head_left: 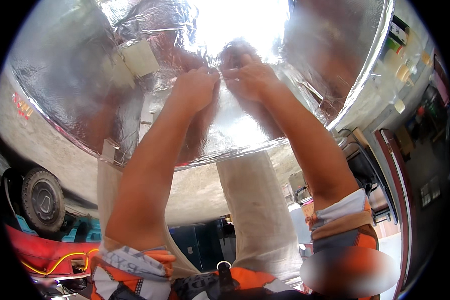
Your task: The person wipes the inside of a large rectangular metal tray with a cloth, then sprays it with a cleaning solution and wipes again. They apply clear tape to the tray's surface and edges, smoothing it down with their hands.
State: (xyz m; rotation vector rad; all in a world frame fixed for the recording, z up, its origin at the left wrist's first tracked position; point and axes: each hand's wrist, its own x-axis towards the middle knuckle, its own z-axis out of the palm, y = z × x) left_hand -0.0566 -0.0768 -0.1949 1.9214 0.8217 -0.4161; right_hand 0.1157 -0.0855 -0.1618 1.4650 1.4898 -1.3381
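A large sheet of shiny silver foil (235, 127) spreads before me, creased and glaring brightly at the top. Both arms reach out over it, and the hands meet near its middle. My left hand (197, 87) is closed, its fingers curled and pressed together at the foil. Beside it, my right hand (250, 79) bends its fingers inward against the same spot. What lies between the fingertips is too small and washed out by glare to name. A pale square patch (140, 57) sits on the foil left of my hands.
At the lower left are a black-tyred wheel (42, 200) and a red object (50, 255) with a yellow cord. Translucent plastic pieces (404, 74) lie on the floor to the right. A black chair (367, 165) stands near a dark red frame (396, 175).
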